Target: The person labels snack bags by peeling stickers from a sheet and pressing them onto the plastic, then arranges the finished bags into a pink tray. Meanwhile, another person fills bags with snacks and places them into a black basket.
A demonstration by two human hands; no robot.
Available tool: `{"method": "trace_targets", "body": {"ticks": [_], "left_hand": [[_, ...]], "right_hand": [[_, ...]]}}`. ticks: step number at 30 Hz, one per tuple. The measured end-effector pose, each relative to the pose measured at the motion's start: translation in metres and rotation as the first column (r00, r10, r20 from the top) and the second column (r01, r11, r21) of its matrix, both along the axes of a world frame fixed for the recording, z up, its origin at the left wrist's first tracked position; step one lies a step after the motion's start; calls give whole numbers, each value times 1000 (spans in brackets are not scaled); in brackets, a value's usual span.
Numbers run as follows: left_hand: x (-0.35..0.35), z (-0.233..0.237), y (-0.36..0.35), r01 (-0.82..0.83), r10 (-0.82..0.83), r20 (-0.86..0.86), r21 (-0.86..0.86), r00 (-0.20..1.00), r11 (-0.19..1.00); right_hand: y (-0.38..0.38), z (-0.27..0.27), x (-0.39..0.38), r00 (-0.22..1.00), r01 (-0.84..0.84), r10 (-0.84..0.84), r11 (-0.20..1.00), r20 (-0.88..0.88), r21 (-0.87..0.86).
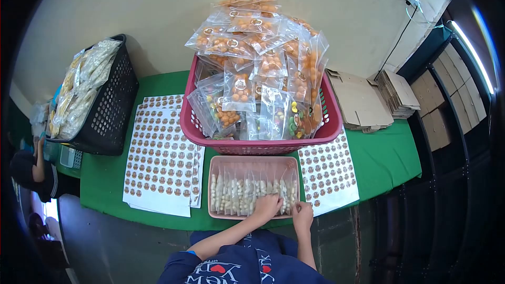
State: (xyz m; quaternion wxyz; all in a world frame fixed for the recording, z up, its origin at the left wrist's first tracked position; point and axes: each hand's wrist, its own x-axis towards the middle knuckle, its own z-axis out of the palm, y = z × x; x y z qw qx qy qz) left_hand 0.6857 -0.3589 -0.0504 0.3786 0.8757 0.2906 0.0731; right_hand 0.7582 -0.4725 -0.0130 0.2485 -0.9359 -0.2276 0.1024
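Note:
A pink tray (254,161) stands at the front edge of the table, with a row of clear packets (244,192) of pale round pieces standing in it. At the right end of the row, my left hand (267,206) reaches over the front rim with bent fingers closed at a packet. My right hand (303,216) is at the tray's front right corner, its fingertips pinched together beside the last packet (289,192). What lies between those fingertips is too small to make out.
Behind the tray, a magenta basket (252,148) is heaped with labelled packets of orange balls (241,88). Round-sticker sheets (160,147) and more stickers (329,171) flank it. A black basket (108,108) stands left; flattened cardboard (357,100) lies right. Another person (31,171) is far left.

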Motion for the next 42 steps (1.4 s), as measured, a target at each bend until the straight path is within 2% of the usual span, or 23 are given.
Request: {"method": "trace_targets", "body": {"ticks": [3,6,9,11,12,13,14,15,16,17,18,21,24,27,28,29,31,34,37,38,40,42], "left_hand": [[1,4,0,21,-19,-31,54,999,998],[2,3,-2,52,-43,-71,131,997,990],[5,-12,-7,52,-44,-47,167,998,985],[4,-18,-7,46,-43,-23,161,999,986],[0,-16,-6,31,-34,31,95,999,995],[-7,-15,-4,41,-50,113,84,992,996],[-11,-25,-1,59,-60,148,12,987,998],[-22,-15,4,98,-74,287,-68,955,993],[-32,-7,10,178,-100,331,-215,938,960],[-45,18,15,173,-95,370,-184,924,967],[-56,14,19,161,-97,357,-155,929,975],[-94,17,44,-46,33,394,22,919,999],[-128,19,68,-287,243,285,124,927,950],[-142,16,69,-368,313,277,172,908,914],[-144,-1,63,-301,224,290,255,930,919],[-146,-16,52,-221,191,117,379,975,899],[-145,-24,43,-194,200,33,437,979,878],[-154,-19,51,-157,141,68,413,988,897],[-173,-38,71,-91,22,307,214,951,973],[-184,-43,76,-76,33,251,163,968,984],[-213,-34,89,-160,200,337,-144,920,977],[-251,-29,109,-172,355,316,-485,880,857]], "right_hand": [[-2,-22,8,981,-63,59,998,182,20],[2,-39,5,975,-44,47,999,219,-22],[9,-44,1,930,-40,41,999,365,-12],[2,-46,6,959,-55,54,998,277,-4],[0,-48,10,970,-71,67,997,233,8],[-1,-40,10,994,-14,13,1000,112,5],[-4,-39,9,981,-19,9,999,195,50],[1,-21,1,981,14,-45,987,189,161],[1,-22,1,977,13,-58,977,206,214],[6,-6,-2,989,10,-43,972,139,236],[12,-9,-3,986,-13,-35,960,163,279],[39,-2,-15,989,-68,40,979,144,191],[53,-38,-19,923,-243,259,966,285,-90],[58,-48,-18,951,-226,242,969,194,-99],[59,-43,-17,969,-228,235,969,77,-90],[61,-46,-19,949,-221,228,974,218,-56],[64,-44,-17,935,-227,227,973,273,-33],[65,-40,-9,944,-208,203,978,262,-9],[63,-29,-3,946,-193,178,981,269,32],[66,-22,-3,934,-206,183,977,308,47],[84,-11,-11,830,-307,252,951,497,31],[103,-6,-18,634,-403,315,914,706,-46]]}}
